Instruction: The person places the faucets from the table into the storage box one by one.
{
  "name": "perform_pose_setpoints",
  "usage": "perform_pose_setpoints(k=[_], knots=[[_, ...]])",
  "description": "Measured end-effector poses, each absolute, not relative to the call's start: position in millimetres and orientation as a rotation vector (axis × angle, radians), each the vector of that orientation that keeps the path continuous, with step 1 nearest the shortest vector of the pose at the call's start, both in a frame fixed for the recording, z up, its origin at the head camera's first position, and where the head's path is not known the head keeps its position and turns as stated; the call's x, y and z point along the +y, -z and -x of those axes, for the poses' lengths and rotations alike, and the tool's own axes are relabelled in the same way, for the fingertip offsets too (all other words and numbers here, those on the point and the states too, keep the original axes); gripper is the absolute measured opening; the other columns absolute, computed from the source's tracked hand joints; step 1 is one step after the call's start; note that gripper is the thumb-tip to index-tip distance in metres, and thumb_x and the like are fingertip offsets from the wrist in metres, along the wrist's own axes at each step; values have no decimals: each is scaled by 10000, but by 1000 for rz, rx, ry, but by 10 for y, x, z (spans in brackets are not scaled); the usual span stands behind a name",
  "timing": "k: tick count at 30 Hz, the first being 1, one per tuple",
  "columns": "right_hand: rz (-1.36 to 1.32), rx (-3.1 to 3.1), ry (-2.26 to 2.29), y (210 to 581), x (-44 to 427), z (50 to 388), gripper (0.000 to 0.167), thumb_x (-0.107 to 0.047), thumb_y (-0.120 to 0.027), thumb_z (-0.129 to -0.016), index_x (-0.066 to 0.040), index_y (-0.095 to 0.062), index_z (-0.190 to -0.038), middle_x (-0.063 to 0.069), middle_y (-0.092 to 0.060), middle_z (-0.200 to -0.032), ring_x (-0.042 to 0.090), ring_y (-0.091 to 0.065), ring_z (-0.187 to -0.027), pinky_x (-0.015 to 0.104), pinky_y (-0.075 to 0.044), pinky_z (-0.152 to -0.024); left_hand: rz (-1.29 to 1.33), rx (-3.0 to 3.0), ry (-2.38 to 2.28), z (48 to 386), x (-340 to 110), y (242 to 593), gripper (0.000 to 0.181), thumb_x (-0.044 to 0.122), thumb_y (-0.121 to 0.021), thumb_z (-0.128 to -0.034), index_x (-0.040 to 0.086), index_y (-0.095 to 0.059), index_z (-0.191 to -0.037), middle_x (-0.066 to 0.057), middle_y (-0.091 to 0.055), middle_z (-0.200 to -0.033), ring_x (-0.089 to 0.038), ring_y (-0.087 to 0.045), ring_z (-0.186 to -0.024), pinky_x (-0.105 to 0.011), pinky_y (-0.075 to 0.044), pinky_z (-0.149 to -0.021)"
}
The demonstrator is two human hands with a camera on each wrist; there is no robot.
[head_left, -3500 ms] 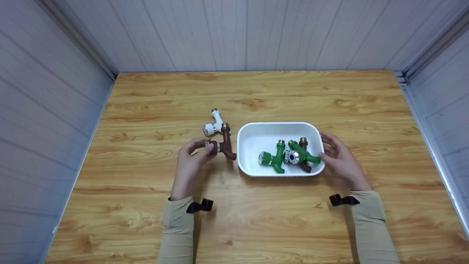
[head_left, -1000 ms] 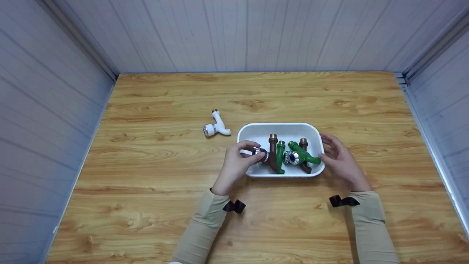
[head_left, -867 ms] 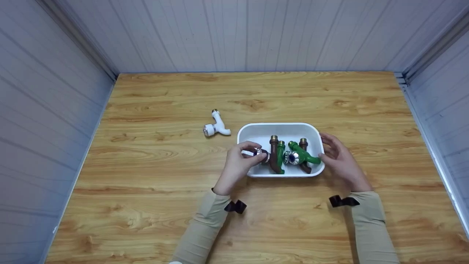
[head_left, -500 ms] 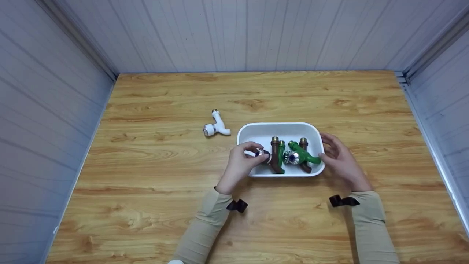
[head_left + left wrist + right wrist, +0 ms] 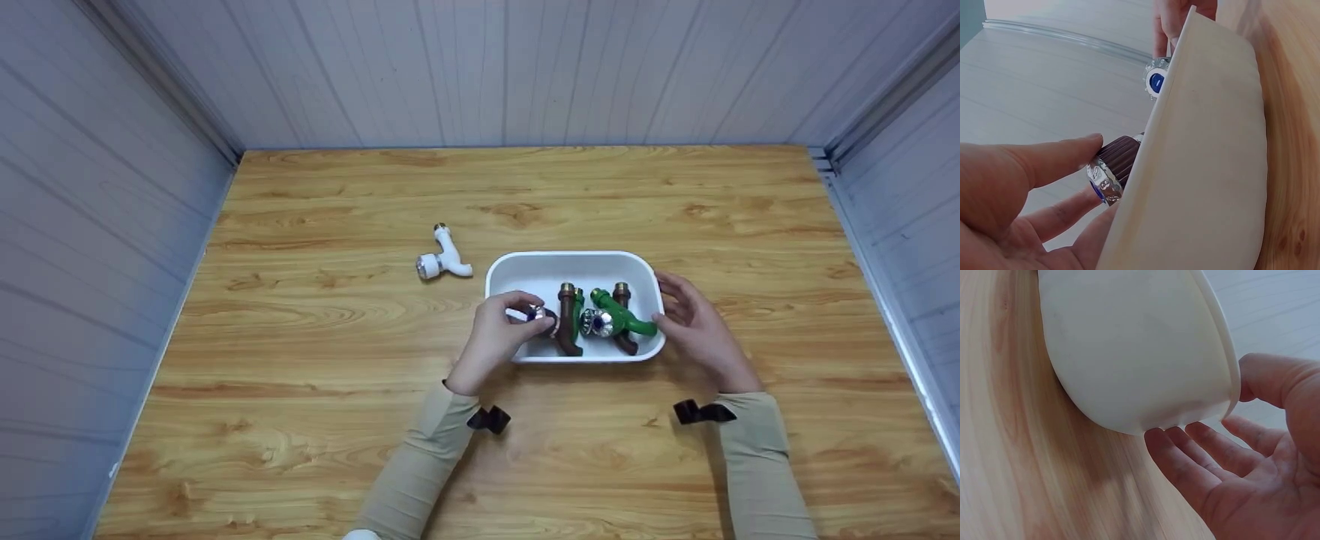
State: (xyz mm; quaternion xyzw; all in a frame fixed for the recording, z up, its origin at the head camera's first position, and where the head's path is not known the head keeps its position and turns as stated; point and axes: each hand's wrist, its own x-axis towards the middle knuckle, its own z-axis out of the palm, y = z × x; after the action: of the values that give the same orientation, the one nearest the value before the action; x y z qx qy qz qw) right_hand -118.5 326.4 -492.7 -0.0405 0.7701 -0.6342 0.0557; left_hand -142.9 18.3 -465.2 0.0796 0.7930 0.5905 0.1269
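Observation:
My left hand pinches the ribbed, silver-capped handle of a brown tap over the left part of a white plastic tub. In the left wrist view, thumb and fingers lie on either side of that brown handle, just past the rim. Beneath the brown tap a green tap is mostly covered. Farther right in the tub, another green tap lies across a second brown tap. My right hand holds the tub's right end, thumb at the rim and fingers against the outer wall.
A white tap lies on the wooden table, left of the tub and behind it. Pale panel walls close off the back and both sides of the table.
My left hand has carried the brown tap from left of the tub rightward into it, and recently a little farther right and nearer me. The right hand and tub stay in place.

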Motion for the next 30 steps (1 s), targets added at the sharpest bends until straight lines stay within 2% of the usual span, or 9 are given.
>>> perform_pose_setpoints(k=[9,18,23,30], knots=[[117,2340,1912,4919,3264,1183,614,82,-562,-911,7,-296,-1460,235,-367,-1444,417,-436,-1230,160,-418,-959,-251,2324,-1698,1427,231,4643,237,120,-781,-803,10,-692,-994,-57,-637,-868,-252,-613,-781,-231,-504,-652],[149,2358,1913,4938,3280,1192,609,86,-567,-907,11,-309,-1454,237,-378,-1436,405,-450,-1212,164,-423,-957,-281,2334,-1626,1427,220,4639,219,116,-775,-807,23,-671,-975,-61,-629,-878,-175,-596,-720,-220,-494,-631],[181,2370,1914,4953,3282,1196,607,95,-568,-902,24,-312,-1448,249,-380,-1431,382,-473,-1189,172,-429,-956,-275,2308,-1587,1417,189,4632,252,83,-769,-810,23,-656,-1027,-60,-622,-931,-154,-621,-743,-236,-528,-667],[169,2361,1926,4948,3279,1196,605,108,-559,-898,45,-302,-1442,267,-362,-1435,347,-472,-1201,183,-420,-972,-313,2246,-1604,1383,162,4612,359,-3,-758,-792,-14,-625,-1125,-129,-626,-1021,-252,-670,-823,-251,-561,-711]])
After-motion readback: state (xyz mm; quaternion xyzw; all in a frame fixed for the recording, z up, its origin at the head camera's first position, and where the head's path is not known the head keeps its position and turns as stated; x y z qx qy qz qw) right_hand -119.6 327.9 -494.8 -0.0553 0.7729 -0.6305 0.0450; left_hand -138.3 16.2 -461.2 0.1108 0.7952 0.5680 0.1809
